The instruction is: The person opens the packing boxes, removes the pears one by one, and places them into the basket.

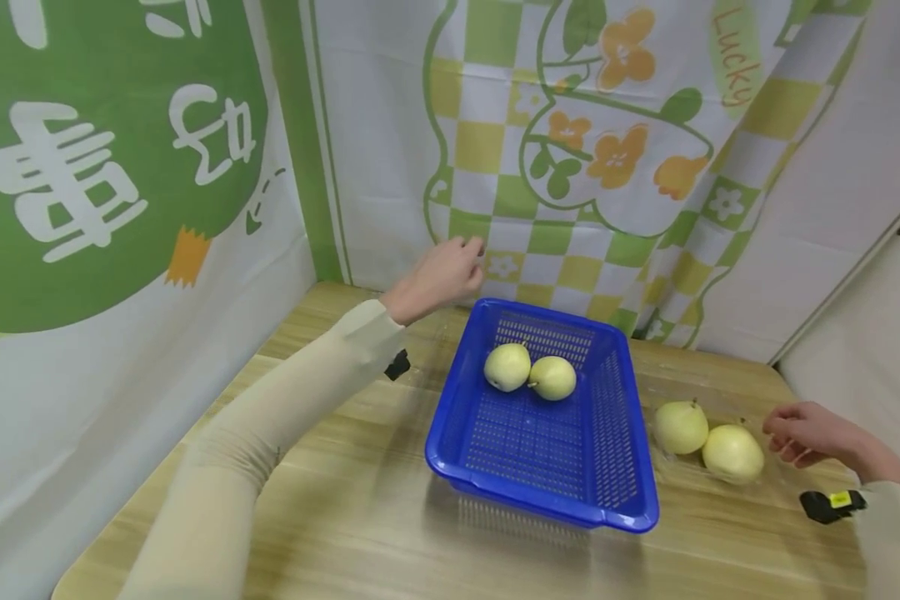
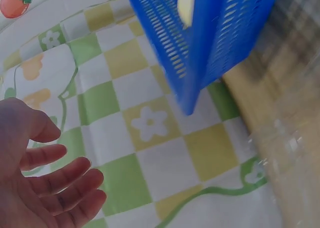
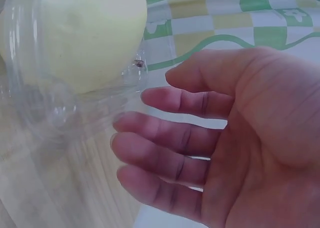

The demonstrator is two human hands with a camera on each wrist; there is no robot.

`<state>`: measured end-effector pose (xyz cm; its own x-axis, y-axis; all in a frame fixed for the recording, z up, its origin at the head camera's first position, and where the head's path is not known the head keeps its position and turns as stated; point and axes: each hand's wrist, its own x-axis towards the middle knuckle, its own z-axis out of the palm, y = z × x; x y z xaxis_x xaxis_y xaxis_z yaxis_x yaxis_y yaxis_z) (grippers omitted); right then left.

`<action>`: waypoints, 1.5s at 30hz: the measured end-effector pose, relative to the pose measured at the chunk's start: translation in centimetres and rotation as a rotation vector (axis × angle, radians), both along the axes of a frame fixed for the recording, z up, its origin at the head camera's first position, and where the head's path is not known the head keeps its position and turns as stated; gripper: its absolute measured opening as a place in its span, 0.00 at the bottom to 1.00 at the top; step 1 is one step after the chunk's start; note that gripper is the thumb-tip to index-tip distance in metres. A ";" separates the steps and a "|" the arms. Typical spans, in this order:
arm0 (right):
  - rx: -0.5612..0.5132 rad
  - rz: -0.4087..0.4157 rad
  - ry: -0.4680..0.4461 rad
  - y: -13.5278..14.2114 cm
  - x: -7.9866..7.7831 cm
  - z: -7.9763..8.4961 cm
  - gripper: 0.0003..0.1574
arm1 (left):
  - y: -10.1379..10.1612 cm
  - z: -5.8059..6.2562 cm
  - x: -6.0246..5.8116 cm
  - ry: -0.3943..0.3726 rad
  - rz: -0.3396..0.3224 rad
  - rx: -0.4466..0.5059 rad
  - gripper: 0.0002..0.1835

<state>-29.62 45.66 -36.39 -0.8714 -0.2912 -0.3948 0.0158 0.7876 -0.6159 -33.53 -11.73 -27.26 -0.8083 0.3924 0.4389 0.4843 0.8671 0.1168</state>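
Wooden table [image 1: 330,517] held blue basket [image 1: 525,492]; pears [image 1: 507,367] inside and at right looked pale yellow-green, round, stemmed. Left hand [image 1: 441,279], right hand [image 1: 816,435] loosely spread.

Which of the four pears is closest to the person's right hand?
The rightmost pear, just beside the right hand; its neighbour lies farther left, the other two sit inside the blue basket.

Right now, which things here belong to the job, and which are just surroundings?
Probably the job:
blue basket
two pears inside it
two pears near the right hand, beside the basket
clear plastic around those

Just surroundings:
wooden table
checked curtain
green-and-white hanging
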 end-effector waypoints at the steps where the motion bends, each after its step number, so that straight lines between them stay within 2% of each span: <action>1: 0.009 0.000 0.008 -0.1 0.0 0.1 0.22 | -0.1 -0.4 0.1 0.011 0.001 0.005 0.10; 6: 0.048 0.007 0.064 -0.8 0.1 1.0 0.22 | -0.3 -2.5 0.7 -0.013 0.027 0.082 0.16; 10: 0.071 0.022 0.135 -1.7 0.0 1.6 0.23 | -0.3 -4.0 1.2 -0.105 0.052 0.165 0.19; 14: 0.097 0.042 0.196 -2.8 -0.2 2.2 0.25 | -0.3 -5.4 1.4 -0.164 0.058 0.212 0.20; 22: 0.096 0.076 0.319 -4.6 -0.3 3.2 0.26 | 0.1 -7.3 1.7 -0.220 0.071 0.324 0.19; 25: 0.092 0.079 0.355 -5.1 -0.2 3.6 0.25 | 0.3 -7.8 1.7 -0.217 0.077 0.354 0.20; 31: 0.087 0.099 0.367 -6.0 0.1 4.0 0.23 | 0.8 -8.8 1.7 -0.212 0.092 0.362 0.23; 40: 0.073 0.202 0.315 -7.0 0.6 3.9 0.16 | 1.0 -10.4 2.3 -0.154 0.050 0.284 0.26; 45: 0.049 0.246 0.330 -7.4 0.8 3.4 0.17 | 1.2 -10.8 2.6 -0.173 0.065 0.291 0.27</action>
<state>-28.85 38.22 -33.02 -0.8604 -0.4941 -0.1247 -0.3683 0.7721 -0.5179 -30.95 -10.55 -38.09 -0.9000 0.2160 0.3787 0.3803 0.8138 0.4395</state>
